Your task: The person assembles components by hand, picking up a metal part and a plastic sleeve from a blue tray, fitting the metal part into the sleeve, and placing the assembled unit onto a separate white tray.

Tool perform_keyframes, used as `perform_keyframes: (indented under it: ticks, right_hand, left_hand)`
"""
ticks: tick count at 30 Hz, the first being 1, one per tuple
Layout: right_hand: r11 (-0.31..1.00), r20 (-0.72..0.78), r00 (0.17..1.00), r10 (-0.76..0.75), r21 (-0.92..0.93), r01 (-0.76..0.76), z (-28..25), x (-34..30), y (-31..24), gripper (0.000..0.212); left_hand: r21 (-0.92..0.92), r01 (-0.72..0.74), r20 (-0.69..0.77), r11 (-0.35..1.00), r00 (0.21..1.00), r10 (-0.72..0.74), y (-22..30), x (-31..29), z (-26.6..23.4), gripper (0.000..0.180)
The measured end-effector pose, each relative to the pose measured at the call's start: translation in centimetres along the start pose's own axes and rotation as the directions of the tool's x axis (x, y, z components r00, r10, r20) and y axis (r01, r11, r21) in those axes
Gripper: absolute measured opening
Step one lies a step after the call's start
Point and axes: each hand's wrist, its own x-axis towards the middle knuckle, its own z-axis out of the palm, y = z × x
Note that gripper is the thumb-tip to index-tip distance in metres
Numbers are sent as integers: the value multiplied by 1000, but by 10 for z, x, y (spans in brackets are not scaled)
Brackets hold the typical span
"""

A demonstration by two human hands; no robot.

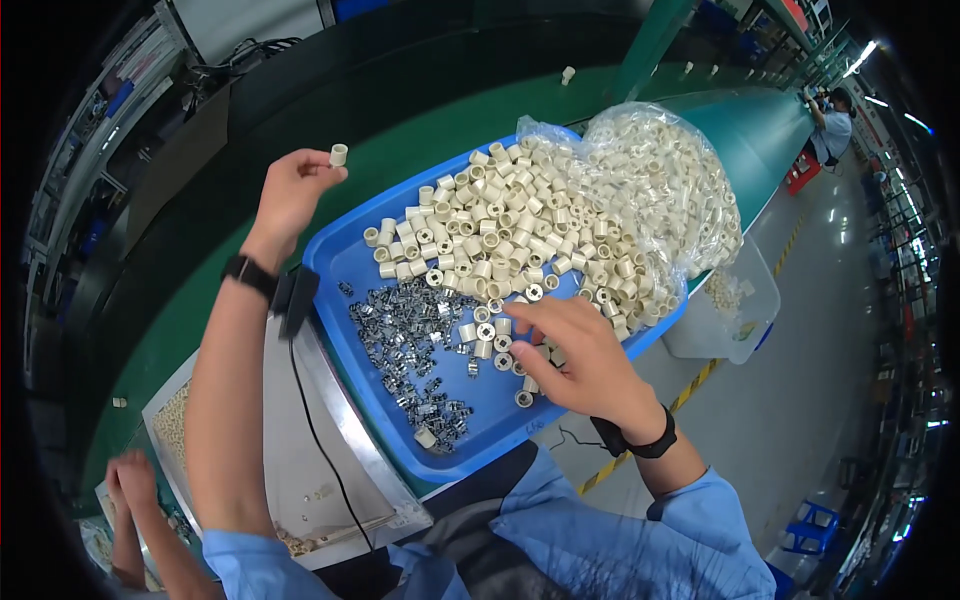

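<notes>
My left hand [295, 190], raised beyond the far left corner of the blue tray [322, 255], pinches a short cream plastic cylinder [339, 155] between thumb and fingertips. Inside the tray, my right hand [580, 355] hovers low over loose cream cylinders [503, 343], thumb and index finger apart; the other fingers are partly hidden. A large heap of the same hollow cylinders [510, 215] fills the tray's far side. Small shiny metal clips [400, 330] lie in a pile at the tray's left and near side. One cylinder [425, 437] sits among the clips.
A clear plastic bag [665, 180] of cylinders rests at the tray's far right. A green conveyor belt [400, 130] runs behind, carrying a single cylinder [568, 75]. A translucent bin [740, 310] stands right. Another person's hands [135, 480] are at lower left; a cable [315, 430] hangs nearby.
</notes>
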Motion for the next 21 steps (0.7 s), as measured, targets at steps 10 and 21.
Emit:
perform_keyframes:
  ticks: [10,21]
  right_hand:
    - [971,150,988,-32,-232,66,19,10,-8,32]
    - [909,340,925,-171,-309,281,42,24,-20,14]
  left_hand:
    - [363,-49,323,930,943,-76,-75,78,10,21]
    - [94,-346,67,934,938,340,47,-42,-30,38]
